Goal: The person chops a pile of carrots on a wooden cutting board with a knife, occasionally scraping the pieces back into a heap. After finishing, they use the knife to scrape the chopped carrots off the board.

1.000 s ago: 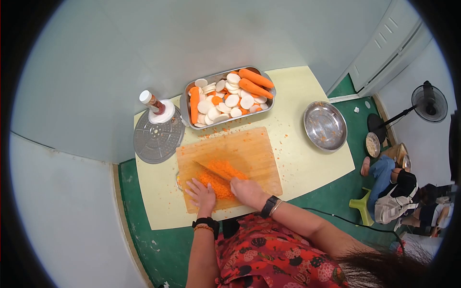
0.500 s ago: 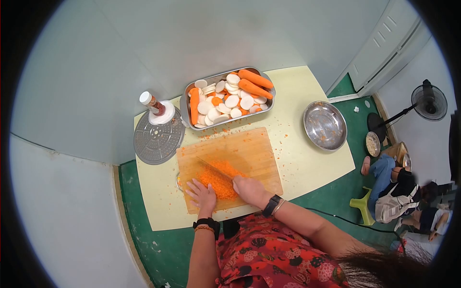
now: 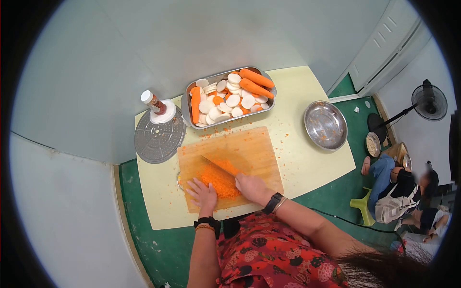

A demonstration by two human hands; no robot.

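Finely chopped carrot [image 3: 222,186] lies heaped on a wooden cutting board [image 3: 257,144]. My right hand [image 3: 253,189] is closed around the handle of a kitchen knife [image 3: 217,164], whose blade crosses the top of the heap, pointing up and to the left. Against the heap's left edge rests my left hand [image 3: 203,196], fingers spread on the board. Beyond the board a metal tray [image 3: 186,108] holds white root slices [image 3: 233,100], carrot pieces and whole carrots [image 3: 256,88]. Part of the blade's lower edge is hidden in the carrot.
A metal bowl [image 3: 325,126] stands right of the board on the pale table [image 3: 312,165]. To the left are a grey perforated disc [image 3: 156,139] and a shaker jar [image 3: 152,102]. Carrot crumbs are scattered around. A fan [image 3: 429,102], a green stool [image 3: 361,205] and seated people are at right.
The knife and my right hand have shifted very slightly, and the blade lies a little differently over the carrot heap. My left hand stays in nearly the same place.
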